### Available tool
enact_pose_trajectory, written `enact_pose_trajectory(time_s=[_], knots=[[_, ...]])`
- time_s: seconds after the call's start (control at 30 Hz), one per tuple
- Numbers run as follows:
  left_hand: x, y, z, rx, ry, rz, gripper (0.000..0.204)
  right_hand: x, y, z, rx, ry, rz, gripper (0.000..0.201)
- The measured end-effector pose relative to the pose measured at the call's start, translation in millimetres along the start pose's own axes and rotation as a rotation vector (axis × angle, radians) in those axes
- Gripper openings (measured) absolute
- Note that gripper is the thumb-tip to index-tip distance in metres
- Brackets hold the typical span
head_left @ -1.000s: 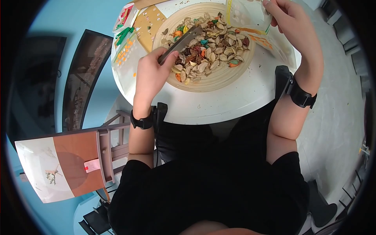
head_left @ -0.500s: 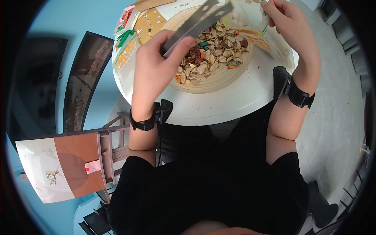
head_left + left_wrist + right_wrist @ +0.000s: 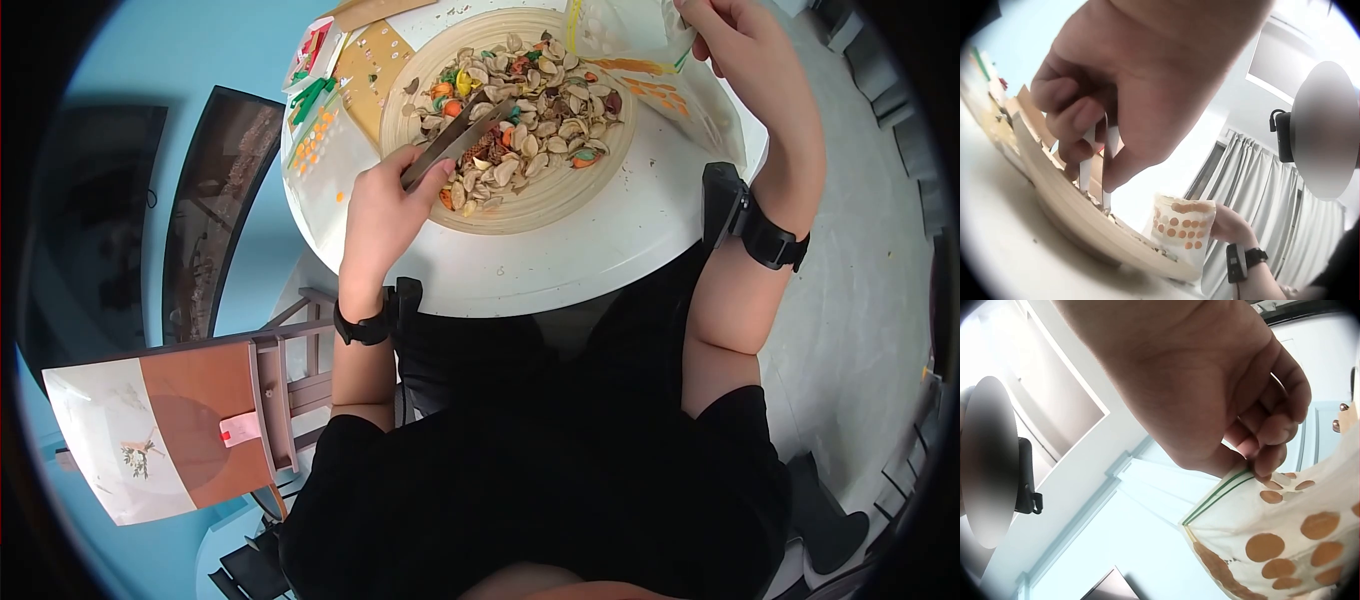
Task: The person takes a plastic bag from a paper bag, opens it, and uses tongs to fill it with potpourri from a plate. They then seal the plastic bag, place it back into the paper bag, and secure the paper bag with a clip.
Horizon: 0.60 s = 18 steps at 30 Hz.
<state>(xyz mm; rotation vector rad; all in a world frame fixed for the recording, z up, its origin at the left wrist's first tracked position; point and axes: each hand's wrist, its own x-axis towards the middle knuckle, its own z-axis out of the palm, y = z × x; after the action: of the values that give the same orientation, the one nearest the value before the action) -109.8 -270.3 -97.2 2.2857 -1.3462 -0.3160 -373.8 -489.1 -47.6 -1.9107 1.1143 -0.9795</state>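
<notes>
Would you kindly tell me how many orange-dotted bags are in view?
2: the right hand pinches one bag; another bag lies left of the round plate. Others may be hidden.

There is room to pass along the white table (image 3: pixel 590 265) between its near edge and the wooden plate (image 3: pixel 570 202), while metal tongs (image 3: pixel 484 129) obstruct the plate's left and an orange-dotted bag (image 3: pixel 652 93) its far right.

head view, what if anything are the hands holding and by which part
The left hand grips the metal tongs near the end away from their tips; the right hand pinches the dotted zip bag by its zip edge.
</notes>
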Motion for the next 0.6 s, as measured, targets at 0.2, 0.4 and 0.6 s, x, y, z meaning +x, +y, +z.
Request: enact_pose_trajectory(time_s=[0.2,0.4,0.6], knots=[[6.8,-6.5,1.5,-0.063,-0.001,0.007,0.033,-2.6,2.0,1.0,0.025,-0.006,-0.085,0.031],[12.4,-0.3,-11.8,-0.149,0.063,0.035,0.031,1.2,-0.5,1.7,0.025,-0.023,-0.021,0.031],[11.7,51.7,-34.2,-0.331,0.128,0.193,0.03,8.4,8.5,6.5,0.055,-0.067,-0.058,0.032]])
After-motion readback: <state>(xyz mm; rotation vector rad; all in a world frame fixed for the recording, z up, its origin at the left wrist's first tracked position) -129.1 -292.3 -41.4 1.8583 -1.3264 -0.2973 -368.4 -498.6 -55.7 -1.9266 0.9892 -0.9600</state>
